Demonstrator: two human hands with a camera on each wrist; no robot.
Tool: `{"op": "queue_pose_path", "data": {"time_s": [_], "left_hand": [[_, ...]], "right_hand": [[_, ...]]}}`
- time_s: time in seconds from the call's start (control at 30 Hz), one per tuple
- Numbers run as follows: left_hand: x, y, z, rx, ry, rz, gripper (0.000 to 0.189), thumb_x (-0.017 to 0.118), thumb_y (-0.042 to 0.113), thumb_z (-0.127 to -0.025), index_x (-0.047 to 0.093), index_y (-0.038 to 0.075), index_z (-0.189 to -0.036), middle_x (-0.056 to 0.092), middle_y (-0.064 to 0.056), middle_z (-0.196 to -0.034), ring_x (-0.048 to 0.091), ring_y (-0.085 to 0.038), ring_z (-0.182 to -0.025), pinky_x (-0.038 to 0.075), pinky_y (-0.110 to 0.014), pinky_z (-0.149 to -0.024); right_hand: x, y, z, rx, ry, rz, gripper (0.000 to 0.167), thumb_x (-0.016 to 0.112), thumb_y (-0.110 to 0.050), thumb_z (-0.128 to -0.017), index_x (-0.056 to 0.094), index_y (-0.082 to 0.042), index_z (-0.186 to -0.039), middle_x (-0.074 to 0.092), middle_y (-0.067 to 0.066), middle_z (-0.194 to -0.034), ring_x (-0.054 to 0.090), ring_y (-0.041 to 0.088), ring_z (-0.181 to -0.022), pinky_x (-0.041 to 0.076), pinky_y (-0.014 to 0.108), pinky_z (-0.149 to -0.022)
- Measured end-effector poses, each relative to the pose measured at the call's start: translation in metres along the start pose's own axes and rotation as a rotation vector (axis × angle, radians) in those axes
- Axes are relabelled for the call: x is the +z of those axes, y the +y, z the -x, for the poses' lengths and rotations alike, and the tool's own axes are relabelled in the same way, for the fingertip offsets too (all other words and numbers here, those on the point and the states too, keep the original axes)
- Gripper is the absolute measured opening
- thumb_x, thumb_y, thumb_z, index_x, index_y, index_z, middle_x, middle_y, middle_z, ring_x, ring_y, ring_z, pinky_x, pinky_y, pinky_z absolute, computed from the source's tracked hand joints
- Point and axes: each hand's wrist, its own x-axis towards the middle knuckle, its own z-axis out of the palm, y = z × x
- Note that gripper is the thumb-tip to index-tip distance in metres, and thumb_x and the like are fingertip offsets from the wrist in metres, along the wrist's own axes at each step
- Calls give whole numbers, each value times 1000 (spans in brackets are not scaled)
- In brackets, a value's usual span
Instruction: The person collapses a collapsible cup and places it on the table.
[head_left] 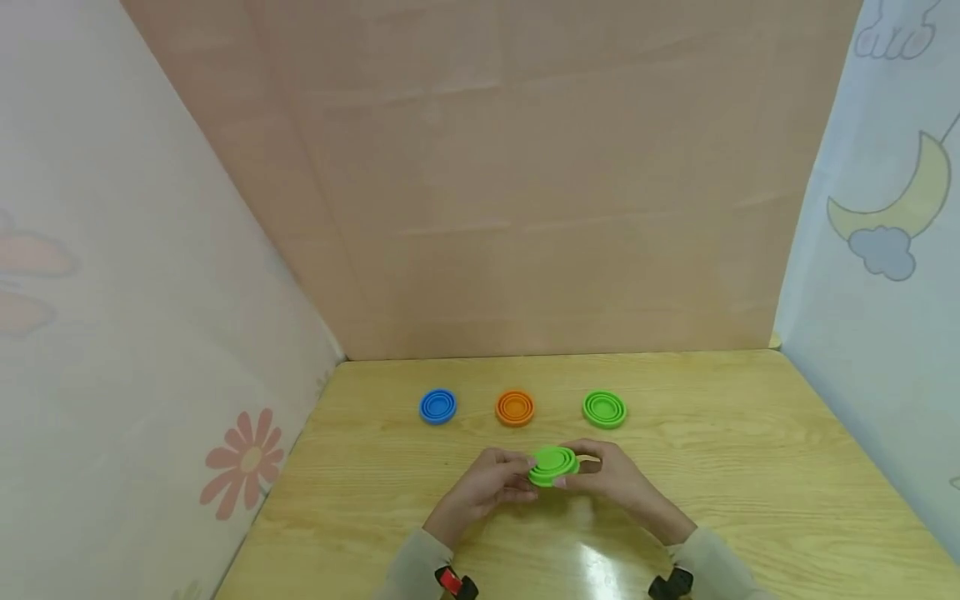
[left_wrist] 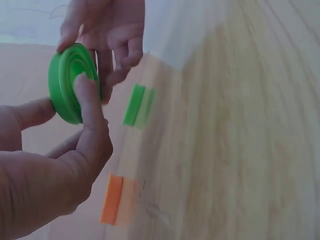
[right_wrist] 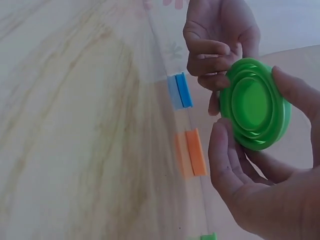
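A green collapsible cup (head_left: 553,465), folded to a flat disc of concentric rings, is held up over the table between both hands. My left hand (head_left: 491,483) pinches its left edge; in the left wrist view a digit of this hand (left_wrist: 65,170) presses into the rings. From the right, my right hand (head_left: 617,482) grips the rim between thumb and fingers, as the right wrist view also shows on the cup (right_wrist: 252,104). Beyond the hands, a blue folded cup (head_left: 438,406), an orange one (head_left: 515,408) and a second green one (head_left: 604,409) lie flat in a row.
The wooden table (head_left: 360,508) meets a brown paper-like panel (head_left: 525,183) at its back edge. A pale wall with flower drawings (head_left: 135,317) rises on the left, and another with a moon drawing (head_left: 885,333) on the right.
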Motion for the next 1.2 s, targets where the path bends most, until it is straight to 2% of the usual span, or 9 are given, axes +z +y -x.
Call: {"op": "queue_pose_path", "data": {"time_s": [0.2, 0.4, 0.63, 0.9, 1.07, 1.2], "left_hand": [[0, 0, 1, 107, 47, -175, 38, 63, 33, -106, 73, 3, -127, 79, -10, -109, 77, -20, -94, 67, -37, -88], [-5, 1, 2, 194, 61, -235, 35, 63, 27, -107, 69, 7, -135, 76, -13, -122, 77, -29, -106, 66, -42, -92], [-9, 0, 5, 265, 94, -353, 33, 72, 17, -100, 72, 14, -133, 73, -7, -126, 72, -17, -109, 65, -34, -90], [-7, 5, 6, 293, 87, -342, 35, 76, 13, -97, 73, 15, -132, 71, -7, -134, 70, -30, -119, 64, -32, -90], [-7, 6, 6, 296, 117, -386, 27, 75, 19, -98, 77, 17, -125, 77, -5, -126, 73, -21, -114, 64, -27, -88], [-8, 5, 6, 295, 115, -396, 27, 73, 26, -101, 77, 16, -126, 78, -3, -123, 74, -15, -110, 65, -30, -91]], "right_hand": [[-3, 3, -1, 23, 20, -50, 65, 77, -22, -96, 51, 9, -147, 64, 23, -139, 73, 22, -115, 64, 30, -93], [-5, 2, -2, 42, 26, -65, 65, 73, -24, -99, 49, 13, -146, 71, 16, -126, 73, 26, -109, 65, 42, -93], [-5, -2, -3, 87, 31, -47, 63, 70, -32, -101, 53, 12, -144, 72, 17, -124, 71, 28, -112, 64, 43, -95], [-7, -5, -4, 86, -29, -63, 49, 64, -34, -106, 65, 9, -129, 72, 20, -124, 70, 28, -113, 64, 40, -96], [-6, -5, -6, 94, -62, -67, 52, 57, -37, -109, 67, 10, -128, 73, 22, -124, 72, 30, -112, 64, 39, -97], [-1, -8, -6, 106, -51, -18, 59, 47, -44, -112, 72, 8, -123, 77, 23, -113, 76, 24, -99, 65, 38, -89]]}}
